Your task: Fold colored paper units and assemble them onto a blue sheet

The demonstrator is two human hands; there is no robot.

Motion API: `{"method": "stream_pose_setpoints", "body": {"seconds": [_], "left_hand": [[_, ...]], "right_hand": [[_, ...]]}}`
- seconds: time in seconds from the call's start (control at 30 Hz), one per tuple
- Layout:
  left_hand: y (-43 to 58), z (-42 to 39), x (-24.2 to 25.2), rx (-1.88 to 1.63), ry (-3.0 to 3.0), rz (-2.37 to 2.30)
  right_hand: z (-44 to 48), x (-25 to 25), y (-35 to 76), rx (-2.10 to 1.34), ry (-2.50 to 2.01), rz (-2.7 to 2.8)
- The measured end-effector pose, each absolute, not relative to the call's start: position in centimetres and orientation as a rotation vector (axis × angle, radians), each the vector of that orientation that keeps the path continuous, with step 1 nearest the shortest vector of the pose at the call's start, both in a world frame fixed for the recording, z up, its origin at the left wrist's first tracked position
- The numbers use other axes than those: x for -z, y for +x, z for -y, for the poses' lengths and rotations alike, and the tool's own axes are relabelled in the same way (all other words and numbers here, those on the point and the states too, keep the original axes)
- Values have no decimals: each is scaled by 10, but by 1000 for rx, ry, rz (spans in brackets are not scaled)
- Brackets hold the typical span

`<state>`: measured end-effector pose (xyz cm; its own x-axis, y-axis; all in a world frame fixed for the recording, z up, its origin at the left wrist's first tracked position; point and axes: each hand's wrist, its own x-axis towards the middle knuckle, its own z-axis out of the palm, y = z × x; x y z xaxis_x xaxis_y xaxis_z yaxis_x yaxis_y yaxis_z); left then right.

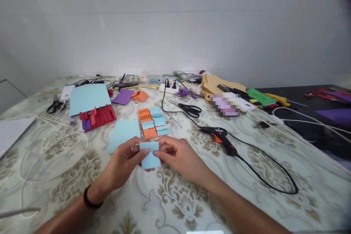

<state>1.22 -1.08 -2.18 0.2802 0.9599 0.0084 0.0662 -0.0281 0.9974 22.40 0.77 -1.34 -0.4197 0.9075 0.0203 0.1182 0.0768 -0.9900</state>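
So, far left on the flowery cream tablecloth [189,204] there's a pair of black-handled scissors [56,106], then a big light blue paper sheet [90,97] with some red folded paper strips [102,116] right in front of it. Next along is a smaller light blue paper sheet [124,131], lying flat just beyond the left hand [125,161]. That hand is pinching the left side of a little light blue paper rectangle [149,160], thumb on the front. The paper's up between both hands, front and centre, with a crease-like line near its top. Just behind it sit two rows of folded orange and light blue paper pieces [150,133]. The right hand [179,156] has the other side pinched, thumb on the front too. Further right: open black scissors [192,110], then a black glue gun with an orange trigger [226,142], cord looping toward me.
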Motion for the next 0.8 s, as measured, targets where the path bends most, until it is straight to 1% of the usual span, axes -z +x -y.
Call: {"method": "stream_pose_setpoints", "body": {"seconds": [0.1,0.27,0.37,0.47,0.57,0.67,0.8], "left_hand": [[8,12,28,-940,1261,-878],[-2,14,23,-1001,1329,-787],[-2,14,20,-1018,1501,-901],[3,16,20,-985,1680,-1102],[7,18,22,-912,1589,-1220],[6,15,20,-736,1460,-1240],[5,13,17,-549,1510,-1259]], "right_hand": [[-6,20,224,-1530,-903,1489],[-2,21,226,-1646,-760,1401],[0,20,225,-1652,-800,1400],[-1,22,223,-1686,-934,1394],[-2,24,219,-1713,-1026,1398],[-1,25,218,-1698,-1042,1383],[1,29,217,-1642,-1053,1457]]}}
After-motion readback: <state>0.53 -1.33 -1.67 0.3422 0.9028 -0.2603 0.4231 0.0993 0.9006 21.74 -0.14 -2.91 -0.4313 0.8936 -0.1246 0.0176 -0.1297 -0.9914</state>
